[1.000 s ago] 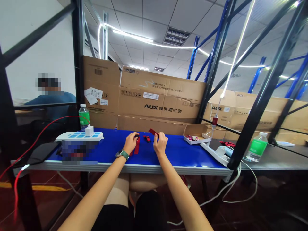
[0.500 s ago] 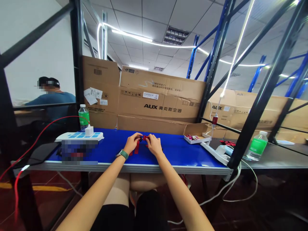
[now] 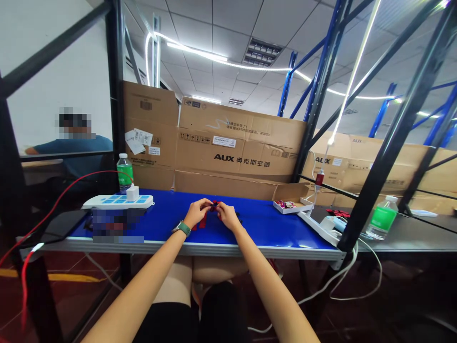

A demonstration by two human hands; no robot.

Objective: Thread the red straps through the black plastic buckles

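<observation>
My left hand (image 3: 198, 212) and right hand (image 3: 227, 215), both clamped on a narrow red-and-black fabric strap (image 3: 214, 205), at twelve o'clock.

LED strips (image 3: 264, 69) v. bright o/head w/ glare; floor (image 3: 342, 319) dim; edges stretched.

Most of the red-and-black piece (image 3: 214, 206) is covered by the fingertips of the left hand (image 3: 197, 213) and the right hand (image 3: 227, 215), so its shape cannot be made out. A red strap (image 3: 203, 222) is partly hidden by the left hand, a dark item (image 3: 240, 220) by the right. On the left, something is blurred by a pixelated patch (image 3: 112, 223); farther off, a co-worker's (image 3: 80, 148) head is likewise obscured. Both forearms (image 3: 152, 276) are cut off by the near edge. The small box's contents (image 3: 285, 204) cannot be identified.
</observation>
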